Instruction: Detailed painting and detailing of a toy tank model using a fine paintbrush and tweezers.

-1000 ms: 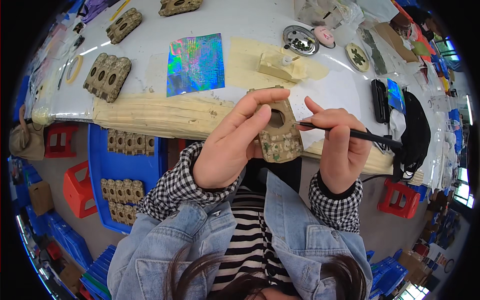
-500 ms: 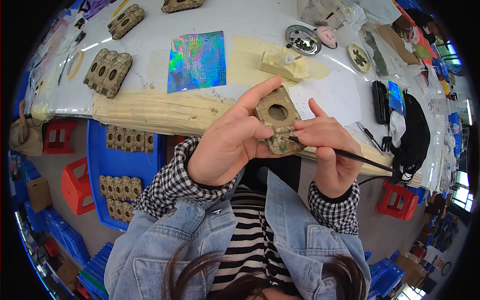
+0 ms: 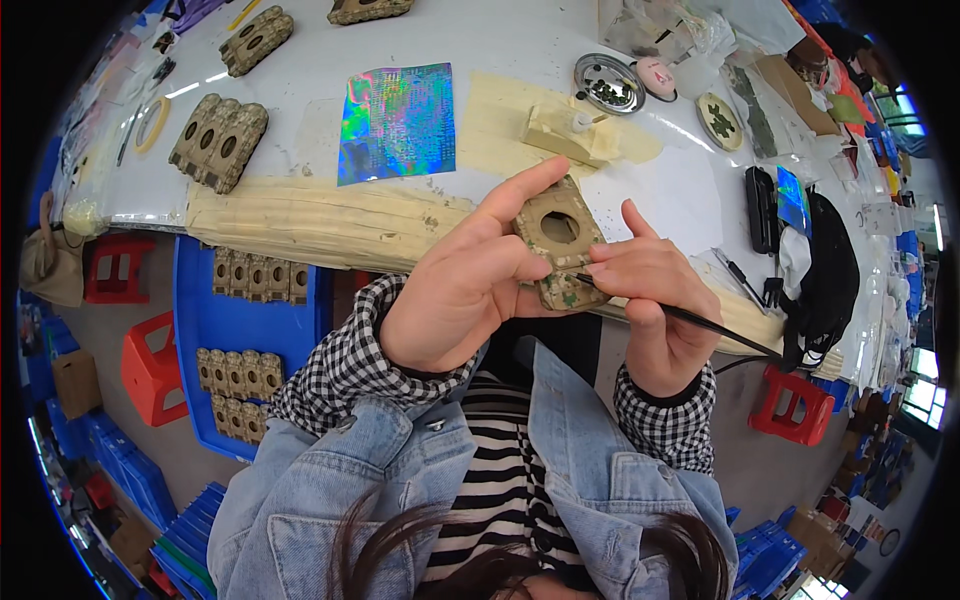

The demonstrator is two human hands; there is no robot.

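Casing (image 3: 570, 252) is clamped in the left hand (image 3: 450, 290); the right hand (image 3: 665, 290) grips a black tool (image 3: 722, 331), tip at the casing's near half.

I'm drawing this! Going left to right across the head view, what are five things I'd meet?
Three joined brown camouflage shells, shiny rainbow foil sheet, round-holed camouflage shell in the left hand, round cream dish, long black case.

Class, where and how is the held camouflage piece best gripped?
The camouflage piece is probably best gripped by its left edge, from the left, as the left hand does: it is flattish with a round opening, and the black tool reaches from the right.
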